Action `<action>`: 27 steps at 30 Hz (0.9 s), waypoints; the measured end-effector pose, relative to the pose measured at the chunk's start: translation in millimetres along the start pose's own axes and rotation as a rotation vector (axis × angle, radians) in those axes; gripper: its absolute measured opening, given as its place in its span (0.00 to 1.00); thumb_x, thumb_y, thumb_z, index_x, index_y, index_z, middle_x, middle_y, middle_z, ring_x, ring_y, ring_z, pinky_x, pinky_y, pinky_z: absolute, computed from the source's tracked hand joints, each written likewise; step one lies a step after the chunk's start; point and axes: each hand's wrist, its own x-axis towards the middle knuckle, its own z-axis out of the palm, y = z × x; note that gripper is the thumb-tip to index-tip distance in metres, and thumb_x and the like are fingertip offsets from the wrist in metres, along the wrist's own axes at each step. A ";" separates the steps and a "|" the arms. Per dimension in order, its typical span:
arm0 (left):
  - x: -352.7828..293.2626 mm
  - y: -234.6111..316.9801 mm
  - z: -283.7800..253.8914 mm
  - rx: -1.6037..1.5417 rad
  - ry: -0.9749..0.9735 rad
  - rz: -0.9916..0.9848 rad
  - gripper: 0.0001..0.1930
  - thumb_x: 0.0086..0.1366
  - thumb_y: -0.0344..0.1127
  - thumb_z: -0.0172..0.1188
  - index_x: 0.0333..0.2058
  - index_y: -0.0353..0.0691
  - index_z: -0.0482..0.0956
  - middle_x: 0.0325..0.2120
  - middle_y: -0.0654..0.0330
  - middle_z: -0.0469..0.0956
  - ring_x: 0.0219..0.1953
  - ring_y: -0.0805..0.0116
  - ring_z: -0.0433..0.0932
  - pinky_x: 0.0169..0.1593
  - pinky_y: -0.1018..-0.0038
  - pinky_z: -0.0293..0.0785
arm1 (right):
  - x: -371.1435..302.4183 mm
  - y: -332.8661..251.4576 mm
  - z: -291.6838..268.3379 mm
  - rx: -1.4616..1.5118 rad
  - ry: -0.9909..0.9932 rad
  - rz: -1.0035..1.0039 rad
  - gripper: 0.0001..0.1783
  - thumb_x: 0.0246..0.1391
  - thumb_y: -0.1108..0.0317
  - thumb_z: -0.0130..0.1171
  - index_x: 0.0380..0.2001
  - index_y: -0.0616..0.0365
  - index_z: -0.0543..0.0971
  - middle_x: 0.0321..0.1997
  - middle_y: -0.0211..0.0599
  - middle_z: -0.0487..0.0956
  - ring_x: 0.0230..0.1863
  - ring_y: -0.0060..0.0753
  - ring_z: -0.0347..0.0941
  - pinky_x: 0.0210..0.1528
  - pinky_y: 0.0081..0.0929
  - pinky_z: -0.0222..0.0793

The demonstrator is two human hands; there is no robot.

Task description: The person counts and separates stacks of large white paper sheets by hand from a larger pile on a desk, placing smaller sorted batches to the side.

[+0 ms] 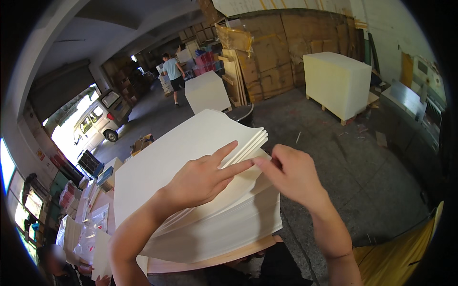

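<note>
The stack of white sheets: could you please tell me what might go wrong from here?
1. The raised corner of the stack of white sheets is separated into bundles and bent upward, so it might crease if it is bent further.

2. The left hand and right hand are bare and close to the sheet edges, so a paper cut is possible.

3. The lifted bundles look loosely fanned, so some sheets could slip out of line.
</note>
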 end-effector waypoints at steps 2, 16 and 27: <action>0.8 -5.9 -0.5 -0.094 0.014 0.018 0.23 0.71 0.36 0.63 0.63 0.59 0.80 0.68 0.50 0.70 0.45 0.54 0.86 0.49 0.62 0.84 | 1.4 16.8 27.6 0.239 -0.002 0.105 0.26 0.67 0.51 0.63 0.23 0.61 0.74 0.21 0.43 0.77 0.22 0.45 0.76 0.28 0.39 0.72; -7.4 7.3 -11.3 -0.192 -0.013 -0.108 0.36 0.52 0.56 0.81 0.60 0.59 0.83 0.67 0.48 0.70 0.54 0.51 0.83 0.60 0.62 0.80 | 11.4 19.8 29.2 1.178 -0.139 0.598 0.22 0.68 0.58 0.62 0.19 0.49 0.71 0.17 0.23 0.70 0.19 0.19 0.69 0.21 0.21 0.60; -1.2 -3.6 -17.7 -0.290 -0.109 -0.115 0.35 0.55 0.51 0.80 0.63 0.63 0.82 0.68 0.50 0.70 0.58 0.51 0.80 0.62 0.61 0.78 | 12.6 24.2 20.6 0.958 -0.224 0.484 0.23 0.75 0.51 0.55 0.24 0.49 0.72 0.20 0.20 0.69 0.21 0.15 0.66 0.22 0.21 0.60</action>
